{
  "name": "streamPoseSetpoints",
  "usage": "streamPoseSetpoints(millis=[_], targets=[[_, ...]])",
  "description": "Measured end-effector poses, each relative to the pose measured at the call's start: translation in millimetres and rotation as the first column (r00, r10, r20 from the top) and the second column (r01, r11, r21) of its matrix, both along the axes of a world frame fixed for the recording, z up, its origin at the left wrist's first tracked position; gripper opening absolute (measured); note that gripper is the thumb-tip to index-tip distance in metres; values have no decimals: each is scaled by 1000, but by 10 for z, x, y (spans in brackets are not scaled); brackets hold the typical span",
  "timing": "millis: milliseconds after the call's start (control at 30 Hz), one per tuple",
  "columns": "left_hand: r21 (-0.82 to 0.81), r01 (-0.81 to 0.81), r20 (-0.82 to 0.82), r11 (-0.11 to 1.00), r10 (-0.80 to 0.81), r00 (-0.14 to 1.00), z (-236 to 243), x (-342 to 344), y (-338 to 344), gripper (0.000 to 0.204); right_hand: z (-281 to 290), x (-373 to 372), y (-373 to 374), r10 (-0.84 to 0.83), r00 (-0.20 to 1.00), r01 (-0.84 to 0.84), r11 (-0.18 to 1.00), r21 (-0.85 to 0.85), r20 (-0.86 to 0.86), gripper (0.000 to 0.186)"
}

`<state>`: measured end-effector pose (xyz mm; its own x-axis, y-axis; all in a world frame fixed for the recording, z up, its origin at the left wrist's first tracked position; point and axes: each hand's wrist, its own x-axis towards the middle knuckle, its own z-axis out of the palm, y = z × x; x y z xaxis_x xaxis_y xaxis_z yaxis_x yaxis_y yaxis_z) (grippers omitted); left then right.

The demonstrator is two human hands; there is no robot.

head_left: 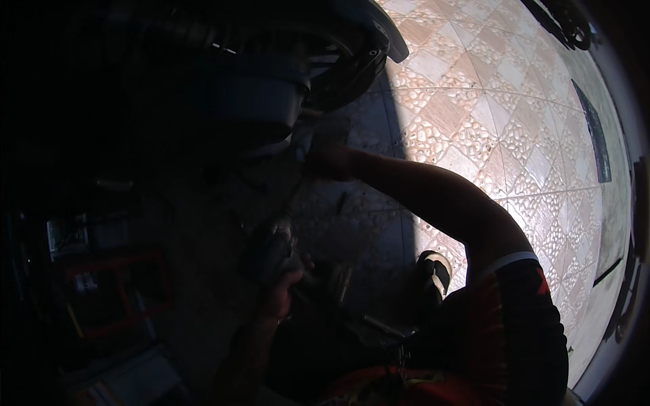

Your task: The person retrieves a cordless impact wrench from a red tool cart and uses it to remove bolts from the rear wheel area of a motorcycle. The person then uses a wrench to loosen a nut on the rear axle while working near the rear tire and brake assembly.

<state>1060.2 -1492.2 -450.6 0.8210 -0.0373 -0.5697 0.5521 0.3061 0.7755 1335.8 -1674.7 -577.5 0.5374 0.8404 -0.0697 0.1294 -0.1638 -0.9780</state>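
Note:
Deep shadow covers most of the view. My left hand [286, 289] is closed round a greyish, rounded metal-looking part [276, 245], whose exact kind I cannot make out. My right hand [330, 163] reaches forward and across to the left, its arm bent. It looks closed, but whatever is in its fingers is lost in the dark. Just beyond it is the lower edge of a dark, rounded bluish-grey housing [271, 101]. Above that is a dark wheel-like assembly with a curved cover [389, 34].
Red-framed box or rack [118, 291] with items inside at left; pale flat things [132, 379] lie below it. My shoe [437, 271] rests on the patterned tile floor [501, 128], brightly sunlit at right. A dark strip [596, 135] lies at far right.

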Motion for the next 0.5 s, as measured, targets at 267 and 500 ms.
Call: streamPoseSetpoints(millis=[267, 500], targets=[[11, 102, 78, 995, -102, 992, -160, 50, -3, 67, 381, -1099, -183, -225, 567, 344, 939, -21, -793, 65], [20, -60, -144, 998, 62, 988, -399, 64, 148, 58, 338, -1818, 55, -28, 984, 40, 997, 68, -175, 99]])
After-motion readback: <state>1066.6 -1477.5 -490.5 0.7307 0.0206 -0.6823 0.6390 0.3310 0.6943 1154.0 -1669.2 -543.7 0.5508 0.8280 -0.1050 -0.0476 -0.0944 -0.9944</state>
